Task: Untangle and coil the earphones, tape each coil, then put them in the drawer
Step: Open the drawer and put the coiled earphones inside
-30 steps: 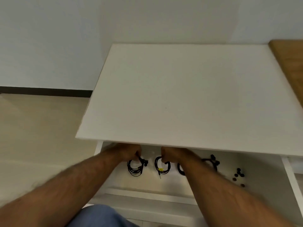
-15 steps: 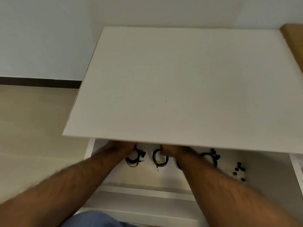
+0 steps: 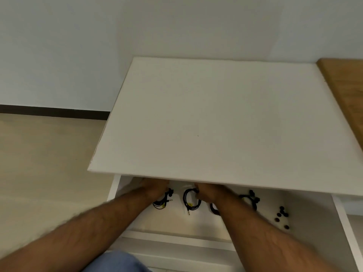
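L hand (image 3: pixel 157 190), R hand (image 3: pixel 211 194) on black coils (image 3: pixel 190 201) (round) in drawer (image 3: pixel 340 213)

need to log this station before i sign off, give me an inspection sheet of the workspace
surface: white tabletop, bare; open drawer below its front edge.
job's things: three coiled earphones in the drawer: left coil, middle coil with a yellow spot, right coil partly hidden by the forearm.
clutter: small dark ear tips loose at the drawer's right.
grippers: left hand on the left coil, right hand on the middle coil; fingers curled, grip partly hidden.
cables: only the earphone cords.
surroundings: pale wall, dark baseboard, beige floor, wooden top at right.
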Demonstrator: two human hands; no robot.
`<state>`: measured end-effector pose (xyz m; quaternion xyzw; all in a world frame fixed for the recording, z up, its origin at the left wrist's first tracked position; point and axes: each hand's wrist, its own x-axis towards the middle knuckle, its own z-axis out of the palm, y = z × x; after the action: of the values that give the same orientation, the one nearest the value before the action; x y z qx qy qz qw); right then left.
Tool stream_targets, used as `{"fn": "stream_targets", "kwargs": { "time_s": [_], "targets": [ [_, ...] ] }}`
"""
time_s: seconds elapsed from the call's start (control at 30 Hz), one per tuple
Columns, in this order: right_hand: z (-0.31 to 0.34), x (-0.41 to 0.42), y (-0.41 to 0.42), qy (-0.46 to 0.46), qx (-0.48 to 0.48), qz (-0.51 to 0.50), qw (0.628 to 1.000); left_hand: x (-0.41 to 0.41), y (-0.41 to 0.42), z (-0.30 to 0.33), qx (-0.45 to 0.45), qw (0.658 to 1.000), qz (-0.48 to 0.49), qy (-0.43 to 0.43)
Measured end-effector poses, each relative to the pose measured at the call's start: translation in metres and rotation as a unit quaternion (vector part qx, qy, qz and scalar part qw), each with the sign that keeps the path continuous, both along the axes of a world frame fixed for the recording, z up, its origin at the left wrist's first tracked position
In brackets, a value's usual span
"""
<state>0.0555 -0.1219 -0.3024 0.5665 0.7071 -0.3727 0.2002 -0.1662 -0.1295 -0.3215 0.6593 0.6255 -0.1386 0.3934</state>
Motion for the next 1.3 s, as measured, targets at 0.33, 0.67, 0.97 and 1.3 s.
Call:
{"fn": "stream_targets", "kwargs": {
  "time_s": [0.33,0.67,0.97,1.3],
  "targets": [
    [0.105,0.013,-0.025,-0.040,0.002,0.057,0.998,0.104,-0.023,0.171,-0.054,0.957,-0.276,0.076],
    [0.216,0.042,-0.089,-0.027,0.124,0.040,0.991,0.136,-0.098,0.245,0.091,0.963,-0.241,0.085],
    [0.230,0.066,-0.159,-0.074,0.168,0.047,0.982,0.148,-0.150,0.254,0.233,0.922,-0.265,0.157],
    [0.224,0.067,-0.153,-0.130,0.272,0.047,0.952,0.145,-0.134,0.242,0.282,0.911,-0.208,0.218]
  ]
}}
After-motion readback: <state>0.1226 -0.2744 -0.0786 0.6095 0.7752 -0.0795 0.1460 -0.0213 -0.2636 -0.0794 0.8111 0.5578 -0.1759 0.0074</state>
